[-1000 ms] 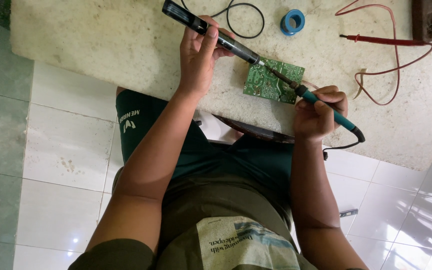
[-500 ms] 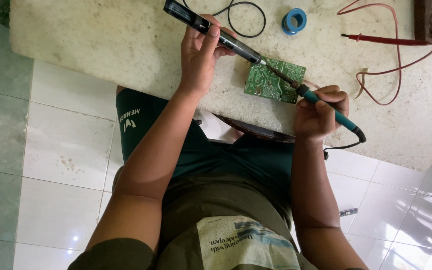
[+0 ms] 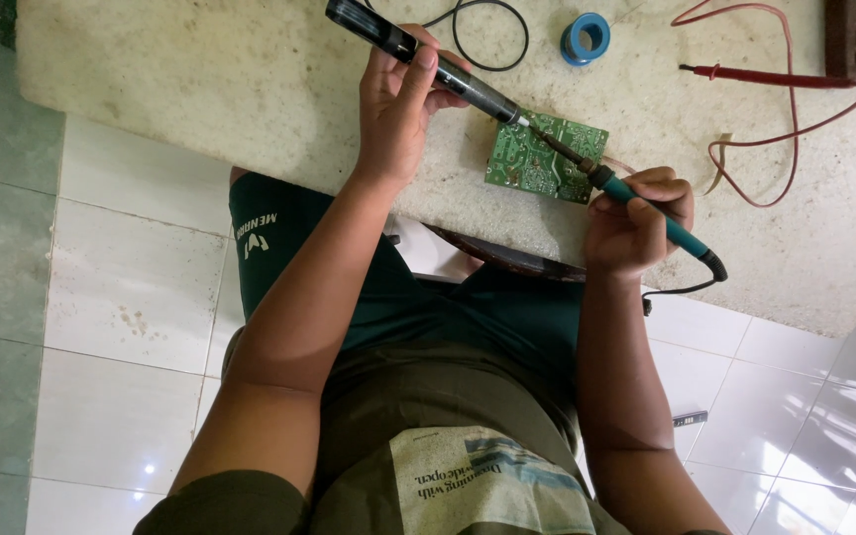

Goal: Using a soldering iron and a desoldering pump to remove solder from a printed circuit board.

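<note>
A person seated at a stone tabletop [image 3: 200, 89] works over a green board [image 3: 545, 159] lying flat near the table's front edge, just above the lap. The left hand [image 3: 400, 104] has its fingers curled fully round a long black pump [image 3: 418, 56], thumb on top, nozzle angled down to the board's upper edge. The right hand [image 3: 638, 213] is closed in a pen grip on the teal handle of an iron [image 3: 646, 208], whose tip rests on the board's right part; its black cord trails off the front edge. The board looks light, thin and stiff but fragile, its soldered face best left untouched, so it would be held by its bare edges; the iron is safe only by its handle, the metal end likely hot. Farther back lie a blue spool [image 3: 586, 38], a loop of black cable [image 3: 482, 30] and red probe leads [image 3: 775, 89] toward the table's far right corner. Against the frame a second ago, little differs: both hands keep the same grips, the two tools meet at the same spot, and the board has not shifted.
</note>
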